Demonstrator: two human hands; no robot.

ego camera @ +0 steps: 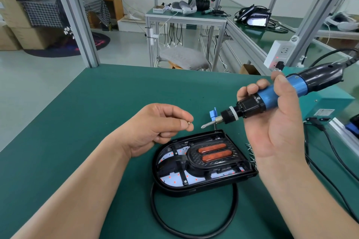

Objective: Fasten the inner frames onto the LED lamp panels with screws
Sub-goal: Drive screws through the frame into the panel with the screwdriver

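Black D-shaped plastic LED lamp panel [174, 190] lies flat on the green bench [77, 122], black inner frame [181, 158] seated in it, at 6 o'clock from your hands. Your left hand [155, 128] pinches a tiny brass screw [188, 122] between thumb and forefinger. It's likely light and slippery, so keep hold near the head. At 3 o'clock from it, your right hand [279, 128] wraps its fingers round the blue-black electric screwdriver [272, 99].

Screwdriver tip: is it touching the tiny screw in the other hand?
Apart. The head view shows a strip of green table between the screwdriver tip and the screw pinched in the left hand.
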